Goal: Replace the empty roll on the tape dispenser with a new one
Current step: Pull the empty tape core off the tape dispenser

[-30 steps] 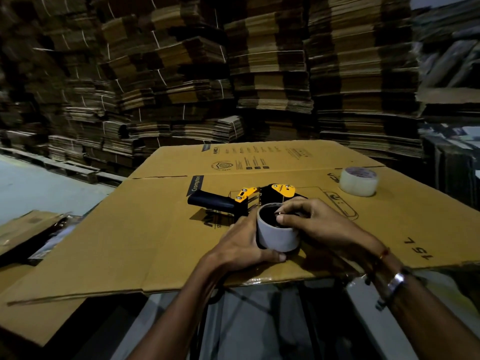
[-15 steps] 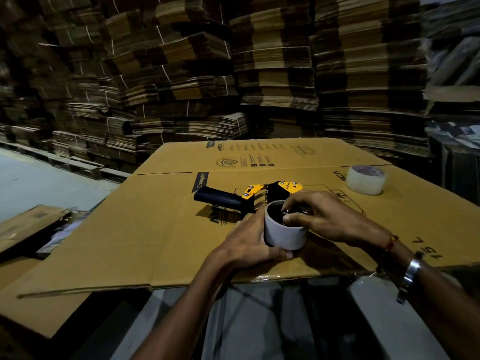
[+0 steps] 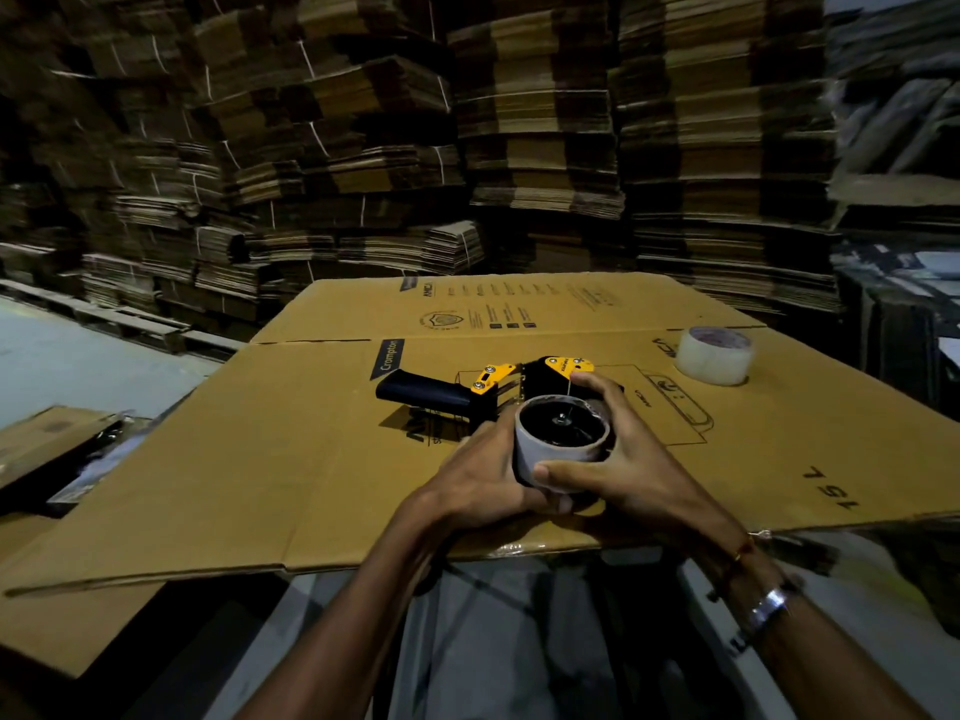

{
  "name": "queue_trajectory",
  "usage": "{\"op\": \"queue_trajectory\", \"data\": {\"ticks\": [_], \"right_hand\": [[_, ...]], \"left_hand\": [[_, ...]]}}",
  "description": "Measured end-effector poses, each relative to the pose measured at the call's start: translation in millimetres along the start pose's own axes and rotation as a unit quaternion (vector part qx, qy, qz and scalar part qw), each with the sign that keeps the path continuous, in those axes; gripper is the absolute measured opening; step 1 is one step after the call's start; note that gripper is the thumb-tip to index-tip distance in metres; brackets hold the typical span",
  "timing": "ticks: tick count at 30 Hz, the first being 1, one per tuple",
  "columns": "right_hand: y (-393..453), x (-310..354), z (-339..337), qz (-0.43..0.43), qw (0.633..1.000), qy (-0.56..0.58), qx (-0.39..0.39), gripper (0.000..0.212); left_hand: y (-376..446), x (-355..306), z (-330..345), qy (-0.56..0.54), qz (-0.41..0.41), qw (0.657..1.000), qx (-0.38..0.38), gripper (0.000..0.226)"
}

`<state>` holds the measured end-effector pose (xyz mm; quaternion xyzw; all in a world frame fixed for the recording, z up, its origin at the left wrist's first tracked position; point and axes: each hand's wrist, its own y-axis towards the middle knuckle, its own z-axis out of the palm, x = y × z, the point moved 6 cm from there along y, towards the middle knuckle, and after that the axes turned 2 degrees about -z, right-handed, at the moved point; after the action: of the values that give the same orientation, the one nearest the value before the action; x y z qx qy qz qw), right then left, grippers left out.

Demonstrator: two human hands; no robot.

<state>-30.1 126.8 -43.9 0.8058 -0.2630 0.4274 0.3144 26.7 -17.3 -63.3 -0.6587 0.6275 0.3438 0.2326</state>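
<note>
1 tape dispenser (image 3: 457, 394) lies on its side on 1 flattened cardboard sheet (image 3: 260, 449) covering the worktop, black handle pointing left, 2 yellow plates on top. The left hand (image 3: 475, 478) curls round the left side of the empty roll (image 3: 558, 449), which sits on the dispenser's hub. The right hand (image 3: 621, 459) grips the roll too, thumb across its near wall, fingers over the far rim. 1 new roll of clear tape (image 3: 714, 356) stands apart, far right
</note>
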Motion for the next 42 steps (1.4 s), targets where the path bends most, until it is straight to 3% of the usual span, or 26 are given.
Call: {"op": "queue_trajectory", "data": {"ticks": [16, 29, 31, 36, 42], "right_hand": [[0.5, 2.7, 1.9, -0.045, 0.998, -0.016, -0.042, 0.09], [1.6, 0.8, -1.2, -0.015, 0.998, 0.056, -0.029, 0.081], [1.5, 1.0, 0.1, -0.015, 0.998, 0.054, -0.025, 0.083], [2.3, -2.5, 1.6, 0.021, 0.999, 0.039, 0.02, 0.114], [3.1, -2.8, -1.8, 0.003, 1.0, 0.031, -0.003, 0.103]], "left_hand": [[-1.9, -5.7, -2.6, -0.046, 0.004, 0.999, 0.017, 0.1], [-2.3, -3.0, -1.3, -0.076, -0.03, 0.996, 0.031, 0.101], [-1.6, -2.4, -0.5, -0.084, -0.034, 0.995, 0.031, 0.102], [0.7, -4.0, 2.3, -0.02, -0.02, 0.999, 0.019, 0.102], [0.0, -3.1, 0.9, -0.024, -0.009, 0.999, 0.026, 0.1]]}}
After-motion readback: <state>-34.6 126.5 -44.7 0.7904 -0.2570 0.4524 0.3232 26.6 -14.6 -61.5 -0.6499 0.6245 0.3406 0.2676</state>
